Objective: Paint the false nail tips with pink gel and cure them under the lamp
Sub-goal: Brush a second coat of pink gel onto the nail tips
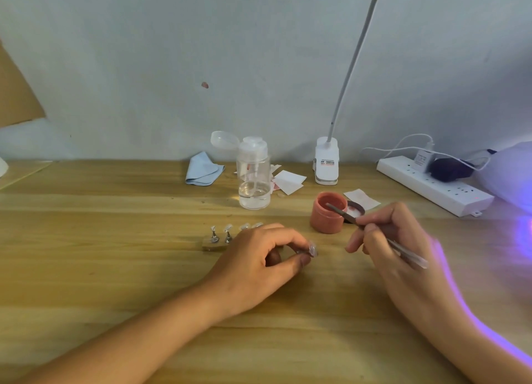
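**Forearms on the worktop (115,268), brush at the gel jar**

Both forearms reach in from the lower edge and lie low over the wood.

At the far left, by the wall, lies a folded blue cloth (203,169). Nearer, a small stand (214,244) carries a row of clear tips (227,228) on metal pegs; its right end is hidden behind the left hand (259,257). A clear pump bottle (253,179) with its cap flipped back stands behind the stand.

The left hand rests on the worktop, and its thumb and forefinger pinch one peg with a clear tip (312,250) on it, held just off the stand's right end. White wipes (290,181) lie beyond, beside a clip-on desk lamp (326,162).

An open jar (328,215) of pink gel stands right of the held tip, its lid (355,211) just behind. The right hand (394,239) has its fingers curled round a brush (408,254), whose head sits over the jar's mouth.

A power strip (431,186) runs towards the right edge, where a cure lamp (509,173) throws purple light on the wood and the right forearm.
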